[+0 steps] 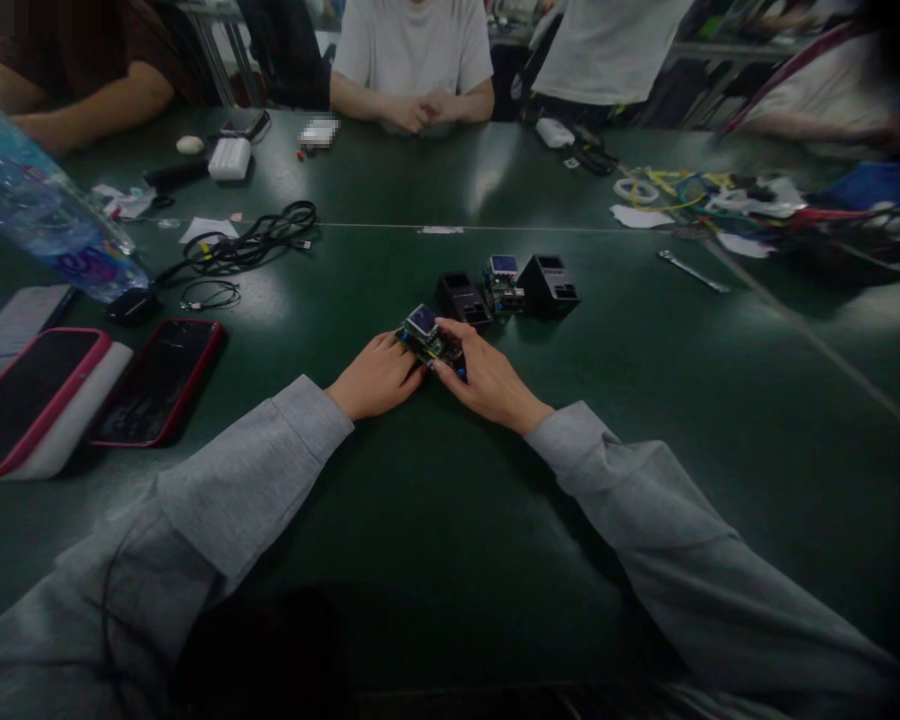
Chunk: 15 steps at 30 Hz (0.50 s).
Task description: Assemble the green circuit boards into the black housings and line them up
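Between my two hands is a small circuit board with a screen (423, 322), tilted toward me just above the green table. My left hand (379, 378) grips its left side, fingers partly hidden beneath it. From the right, my right hand (487, 378) pinches the board with thumb and forefinger. Just beyond stand a black open housing (463, 298), a second circuit board with a screen (504, 285) and another black housing (550, 284), side by side.
Phones (161, 382) and a leaning plastic bottle (60, 220) are at left, near a coiled black cable (251, 240). A wrench (692, 271) and tangled wires (750, 200) lie at right. Several people sit or stand across the green table (450, 520).
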### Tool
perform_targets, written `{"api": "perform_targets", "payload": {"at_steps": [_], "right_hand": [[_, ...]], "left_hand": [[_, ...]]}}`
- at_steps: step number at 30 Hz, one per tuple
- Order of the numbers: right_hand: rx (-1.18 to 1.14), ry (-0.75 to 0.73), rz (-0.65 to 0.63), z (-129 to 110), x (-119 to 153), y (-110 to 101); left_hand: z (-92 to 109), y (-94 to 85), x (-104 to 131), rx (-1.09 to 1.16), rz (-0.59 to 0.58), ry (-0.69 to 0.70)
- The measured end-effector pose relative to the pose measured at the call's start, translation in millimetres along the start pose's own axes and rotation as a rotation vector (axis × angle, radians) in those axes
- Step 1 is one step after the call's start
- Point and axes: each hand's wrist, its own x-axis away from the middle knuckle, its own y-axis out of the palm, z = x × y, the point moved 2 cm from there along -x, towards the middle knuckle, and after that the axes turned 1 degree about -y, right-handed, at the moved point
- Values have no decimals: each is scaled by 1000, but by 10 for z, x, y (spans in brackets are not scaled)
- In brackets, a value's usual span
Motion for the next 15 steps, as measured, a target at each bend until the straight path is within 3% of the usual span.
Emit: {"api": "perform_targets", "payload": {"at_steps": [15], "right_hand": [[2, 14, -8, -10, 0, -3]], "left_hand": [[10, -28, -1, 37, -1, -8]]}}
